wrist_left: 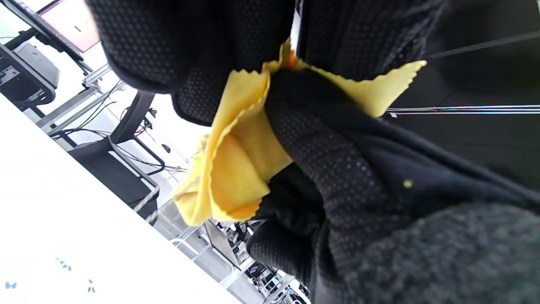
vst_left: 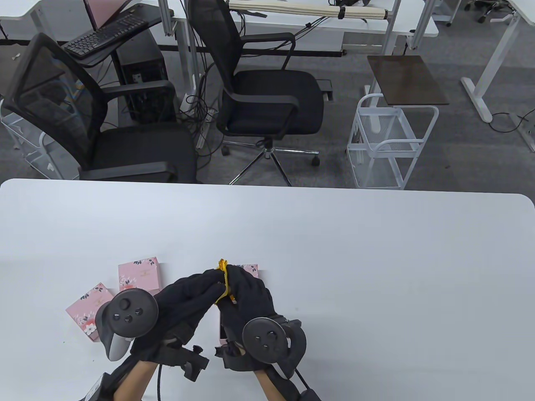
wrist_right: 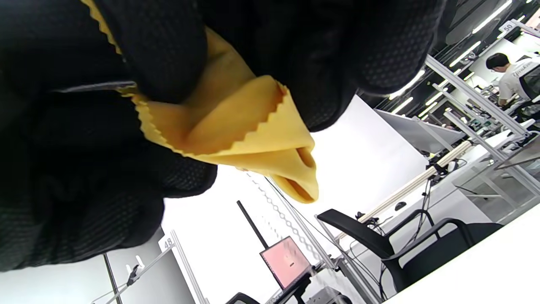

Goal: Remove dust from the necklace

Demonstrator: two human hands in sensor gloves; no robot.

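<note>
A yellow cloth [vst_left: 224, 280] with zigzag edges is bunched between my two hands, just above the table near its front edge. My left hand [vst_left: 200, 289] pinches the cloth from the left. My right hand [vst_left: 245, 292] grips it from the right, with folds of cloth [wrist_right: 236, 126] between its fingers. In the left wrist view the cloth [wrist_left: 236, 160] is squeezed between both gloves. A thin silver necklace chain [wrist_right: 280, 211] hangs out from the cloth's fold, and a short piece of it [wrist_left: 145, 202] shows in the left wrist view. The rest of the necklace is hidden.
Pink flowered boxes lie on the white table [vst_left: 376, 271]: one [vst_left: 139, 273] beyond my left hand, one [vst_left: 88, 311] to its left, one [vst_left: 250, 269] partly under my right hand. Office chairs and a white wire cart [vst_left: 388, 142] stand beyond the far edge.
</note>
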